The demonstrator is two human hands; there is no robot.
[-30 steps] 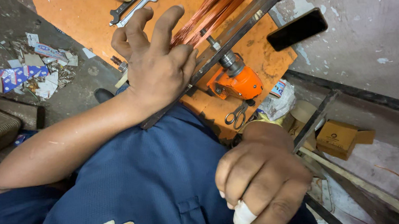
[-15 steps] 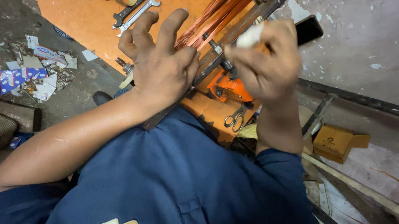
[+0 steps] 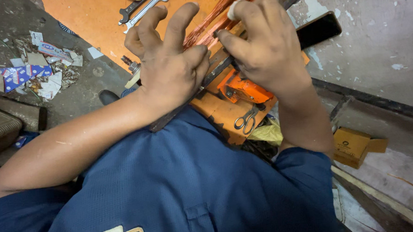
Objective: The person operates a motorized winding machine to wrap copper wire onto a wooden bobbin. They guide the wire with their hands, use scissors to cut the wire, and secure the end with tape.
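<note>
Your left hand (image 3: 169, 69) rests on the dark metal bar (image 3: 178, 112), fingers spread over the copper wire bundle (image 3: 211, 18); your right hand (image 3: 266, 46) curls onto the strands just beside it (one fingertip taped); keep the strands flat and parallel above the orange tool (image 3: 242, 89); press evenly.

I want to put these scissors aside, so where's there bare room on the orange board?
Free: the orange board left of the wrenches, toward its floor-side edge. Crowded: around the copper wires, where the left hand and right hand work above the orange tool and scissors.
</note>
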